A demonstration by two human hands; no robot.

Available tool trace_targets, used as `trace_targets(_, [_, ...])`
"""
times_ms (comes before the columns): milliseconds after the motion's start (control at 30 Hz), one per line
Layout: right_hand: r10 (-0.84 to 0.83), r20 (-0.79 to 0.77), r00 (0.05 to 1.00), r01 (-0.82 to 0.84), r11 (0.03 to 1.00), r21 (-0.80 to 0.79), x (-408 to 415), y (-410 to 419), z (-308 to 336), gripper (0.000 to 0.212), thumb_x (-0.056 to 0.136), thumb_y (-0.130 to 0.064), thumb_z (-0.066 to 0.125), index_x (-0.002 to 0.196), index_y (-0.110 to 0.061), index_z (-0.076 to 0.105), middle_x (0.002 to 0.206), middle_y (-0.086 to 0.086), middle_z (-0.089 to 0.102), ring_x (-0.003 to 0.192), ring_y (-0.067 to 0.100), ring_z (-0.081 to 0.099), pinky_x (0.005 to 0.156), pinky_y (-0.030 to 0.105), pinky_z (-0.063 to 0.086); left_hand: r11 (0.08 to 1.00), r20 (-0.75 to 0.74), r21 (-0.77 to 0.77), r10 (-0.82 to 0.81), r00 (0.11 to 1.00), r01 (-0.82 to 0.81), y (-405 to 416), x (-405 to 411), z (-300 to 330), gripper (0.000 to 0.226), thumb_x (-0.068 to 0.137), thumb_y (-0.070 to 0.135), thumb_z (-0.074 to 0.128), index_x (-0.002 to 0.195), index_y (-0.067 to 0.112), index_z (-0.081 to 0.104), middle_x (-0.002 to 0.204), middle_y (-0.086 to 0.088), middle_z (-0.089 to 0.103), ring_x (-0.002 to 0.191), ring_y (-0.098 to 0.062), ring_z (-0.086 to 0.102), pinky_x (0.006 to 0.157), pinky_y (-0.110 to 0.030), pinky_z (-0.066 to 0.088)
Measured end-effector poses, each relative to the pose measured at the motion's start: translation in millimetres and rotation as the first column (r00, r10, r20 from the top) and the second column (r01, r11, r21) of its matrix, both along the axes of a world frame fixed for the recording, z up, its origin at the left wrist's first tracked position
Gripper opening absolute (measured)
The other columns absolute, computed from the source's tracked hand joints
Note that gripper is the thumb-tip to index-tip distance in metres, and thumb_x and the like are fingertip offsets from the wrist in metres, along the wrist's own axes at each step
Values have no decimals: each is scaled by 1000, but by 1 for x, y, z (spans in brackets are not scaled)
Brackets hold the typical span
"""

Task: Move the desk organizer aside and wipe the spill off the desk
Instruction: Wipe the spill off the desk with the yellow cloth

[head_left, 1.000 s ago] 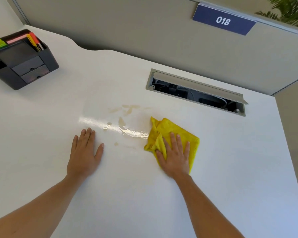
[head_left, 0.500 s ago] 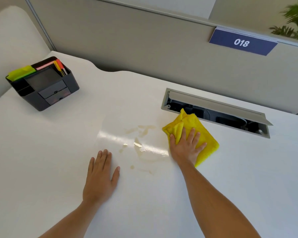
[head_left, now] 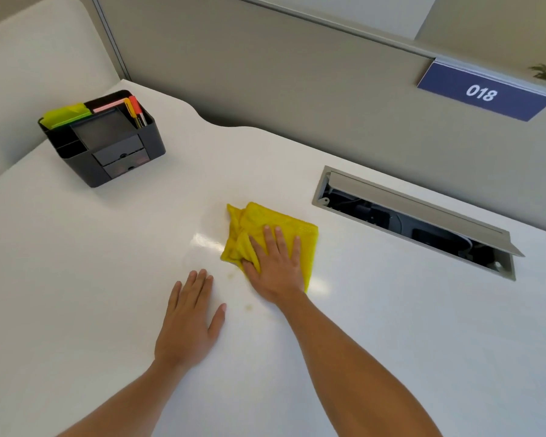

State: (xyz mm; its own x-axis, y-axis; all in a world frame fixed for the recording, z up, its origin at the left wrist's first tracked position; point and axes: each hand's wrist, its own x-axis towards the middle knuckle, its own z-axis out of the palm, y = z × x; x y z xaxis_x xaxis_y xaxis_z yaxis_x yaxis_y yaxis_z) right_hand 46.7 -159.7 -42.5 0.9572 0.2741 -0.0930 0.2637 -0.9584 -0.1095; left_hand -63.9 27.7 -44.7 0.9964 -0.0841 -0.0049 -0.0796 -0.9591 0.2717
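Since the earlier frame, the right hand [head_left: 276, 269] has carried the cloth [head_left: 267, 233] leftward, off the spot beside the cable slot [head_left: 416, 220] and onto the spill area; most of the brown marks seen earlier are now covered or gone. Left hand [head_left: 188, 323] has kept its place, flat on the counter [head_left: 391, 342].

Right hand: palm down, fingers spread, pressing the yellow cloth against the counter. The cloth is crumpled at its left edge and lies flat under the palm.

Left hand: open, fingers together, thumb out to the right, holding nothing. It lies just beside the right hand, on its left and nearer the camera.

Spill [head_left: 249, 307]: two faint brown spots remain between the two hands, one close to the cloth's lower left corner, one nearer the right wrist. A glossy patch shows just left of the cloth.

Organizer [head_left: 108, 143]: black, upright, at the far left of the counter, well apart from the spill and the hands. It holds green notes, a pink pad and markers.

A blue sign [head_left: 483, 93] reading 018 hangs on the partition at upper right
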Motion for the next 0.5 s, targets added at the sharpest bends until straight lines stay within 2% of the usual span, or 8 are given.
trace_targets(200, [217, 42, 975, -218, 975, 29, -10, -9, 0, 57, 97, -61, 26, 150, -39, 29, 164, 2, 14, 151, 26, 3, 117, 60, -6, 1000, 4, 3, 2, 1000, -2, 1, 0, -2, 67, 95, 48, 30, 145, 4, 38, 154, -13, 35, 146, -25, 26, 120, -44, 15])
trace_targets(300, [275, 56, 960, -278, 959, 60, -11, -13, -2, 56, 96, -60, 32, 148, -39, 33, 163, 1, 16, 151, 25, 5, 117, 59, -7, 1000, 4, 5, 6, 1000, -6, 0, 0, -3, 67, 96, 48, 30, 145, 4, 37, 154, -13, 35, 146, -25, 25, 120, -45, 15])
trace_targets(400, [233, 27, 972, -235, 970, 63, -4, -12, -1, 57, 95, -62, 30, 148, -41, 32, 164, -2, 14, 151, 20, 1, 117, 57, -10, 1000, 0, 16, 3, 1000, -3, 0, 0, -2, 66, 96, 47, 30, 145, 3, 37, 154, -14, 35, 146, -26, 25, 120, -45, 15])
trace_targets(500, [58, -14, 998, -58, 998, 41, 9, -6, 1, 60, 95, -64, 20, 151, -41, 23, 165, -3, 6, 151, 20, -5, 117, 56, -13, 1000, 2, 24, -5, 1000, 5, 0, -1, -3, 67, 96, 47, 29, 146, 4, 36, 155, -13, 34, 147, -26, 23, 120, -44, 14])
